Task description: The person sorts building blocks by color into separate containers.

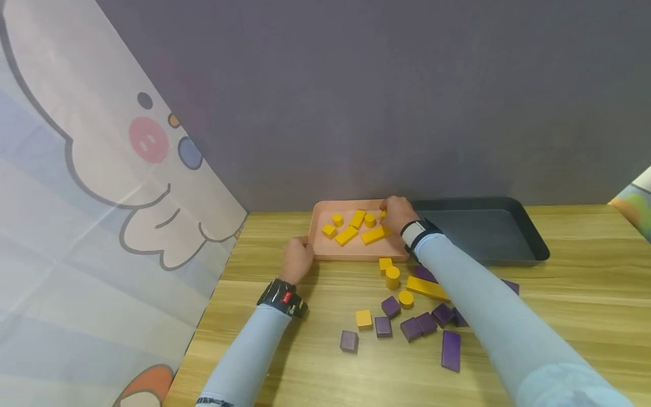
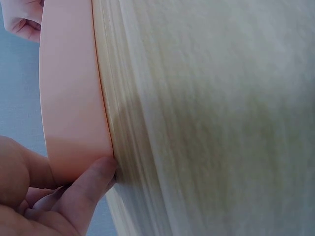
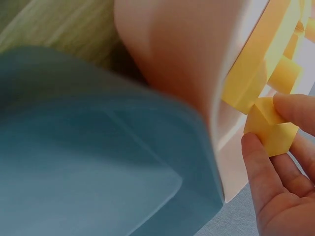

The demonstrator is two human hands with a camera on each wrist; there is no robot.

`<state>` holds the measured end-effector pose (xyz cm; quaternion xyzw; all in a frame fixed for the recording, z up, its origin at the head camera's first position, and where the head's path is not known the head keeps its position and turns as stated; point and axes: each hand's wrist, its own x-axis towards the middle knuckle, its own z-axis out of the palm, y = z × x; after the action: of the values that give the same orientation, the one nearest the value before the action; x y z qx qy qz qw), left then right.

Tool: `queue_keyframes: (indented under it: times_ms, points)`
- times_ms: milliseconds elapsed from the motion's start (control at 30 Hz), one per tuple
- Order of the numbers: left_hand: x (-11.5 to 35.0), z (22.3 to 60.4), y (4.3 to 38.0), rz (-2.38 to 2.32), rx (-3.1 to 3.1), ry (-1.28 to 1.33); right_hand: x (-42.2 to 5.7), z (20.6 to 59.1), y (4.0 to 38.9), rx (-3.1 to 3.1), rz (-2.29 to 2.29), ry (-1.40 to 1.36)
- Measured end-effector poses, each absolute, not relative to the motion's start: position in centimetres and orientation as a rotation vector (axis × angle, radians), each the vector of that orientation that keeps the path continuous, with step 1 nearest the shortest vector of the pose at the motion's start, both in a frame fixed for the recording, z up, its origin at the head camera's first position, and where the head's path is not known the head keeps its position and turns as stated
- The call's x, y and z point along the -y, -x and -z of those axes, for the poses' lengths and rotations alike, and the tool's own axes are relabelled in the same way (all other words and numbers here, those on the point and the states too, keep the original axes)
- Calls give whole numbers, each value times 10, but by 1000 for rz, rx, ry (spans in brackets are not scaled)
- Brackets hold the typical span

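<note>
My right hand (image 1: 399,212) pinches a yellow cube block (image 3: 270,127) between thumb and fingertips, over the right end of the pink tray (image 1: 351,255). Several yellow blocks lie in that tray, among them a cylinder (image 1: 338,219), a cube (image 1: 329,230) and a long bar (image 1: 346,236). At the tray's near left corner, my left hand (image 1: 297,261) grips the wall, with a fingertip low on its outer side in the left wrist view. One end of a yellow bar (image 3: 246,88) sits right beside the held cube in the right wrist view.
A dark grey tray (image 1: 480,234) stands against the pink tray's right side. In front lie several purple blocks (image 1: 391,307) and loose yellow blocks (image 1: 392,277), some partly hidden under my right forearm. A grey wall (image 1: 381,102) rises behind the wooden table (image 1: 264,237).
</note>
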<state>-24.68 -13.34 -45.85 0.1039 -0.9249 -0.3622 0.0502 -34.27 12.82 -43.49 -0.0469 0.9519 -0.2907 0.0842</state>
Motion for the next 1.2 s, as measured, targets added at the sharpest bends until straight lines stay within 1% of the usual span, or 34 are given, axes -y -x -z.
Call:
queue_keyframes:
  times_ms: [433, 733, 900, 1200]
  points:
    - [123, 457, 251, 1095, 2814, -308, -147, 432, 345, -2813, 896, 109]
    - [123, 459, 252, 1079, 2798, -297, -163, 420, 342, -2830, 872, 269]
    - [124, 459, 251, 1075, 2779, -284, -174, 405, 331, -2842, 864, 389]
    - [124, 461, 250, 1083, 2773, -308, -208, 382, 299, -2836, 843, 575]
